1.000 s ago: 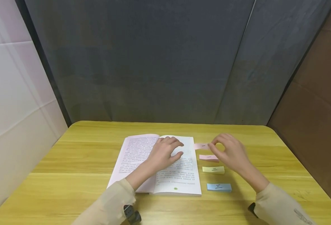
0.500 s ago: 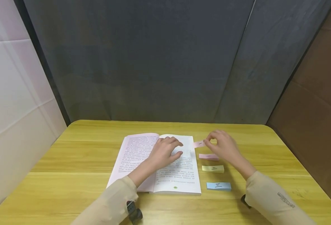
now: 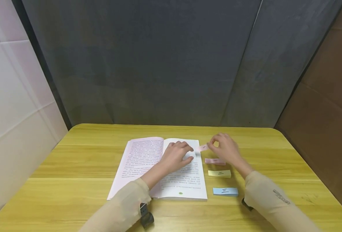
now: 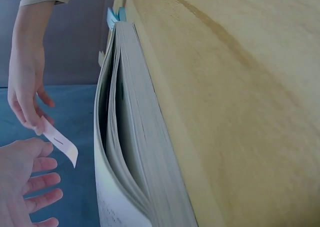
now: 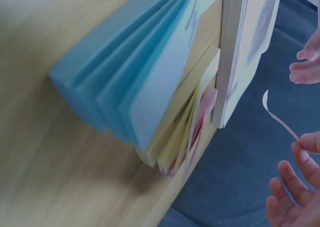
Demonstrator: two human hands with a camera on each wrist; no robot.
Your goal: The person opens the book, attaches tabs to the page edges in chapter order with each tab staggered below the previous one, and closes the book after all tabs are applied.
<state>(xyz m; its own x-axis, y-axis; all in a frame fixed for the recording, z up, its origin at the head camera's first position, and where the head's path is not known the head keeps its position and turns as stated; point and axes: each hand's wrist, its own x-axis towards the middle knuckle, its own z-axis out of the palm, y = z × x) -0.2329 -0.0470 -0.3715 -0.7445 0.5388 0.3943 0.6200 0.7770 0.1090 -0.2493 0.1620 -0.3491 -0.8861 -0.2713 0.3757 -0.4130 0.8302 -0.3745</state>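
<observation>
An open book (image 3: 185,180) lies on the table, its left page pinkish and its right page white. Between thumb and index finger, my right hand (image 3: 226,149) pinches a pale pink sticky note (image 3: 203,147) with one short dark stroke. In the head view, the note's free end overlaps the book's right edge near the top. It curls away from the fingers in the right wrist view. Over the right page is my left hand (image 3: 176,156), thumb spread and fingers loosely bent, holding nothing. The left wrist view shows its fingers (image 4: 42,182) close to the note.
Right of the book, pads of sticky notes form a column: pink (image 3: 215,161), yellow (image 3: 219,174) and blue (image 3: 225,191), each with dark strokes. The blue pad's sheets (image 5: 145,87) fan up. A dark partition (image 3: 159,64) stands behind the table (image 3: 57,180).
My right hand has moved left with the pink sticky note, bringing its free end over the book's edge. My left hand has shifted slightly right above the page.
</observation>
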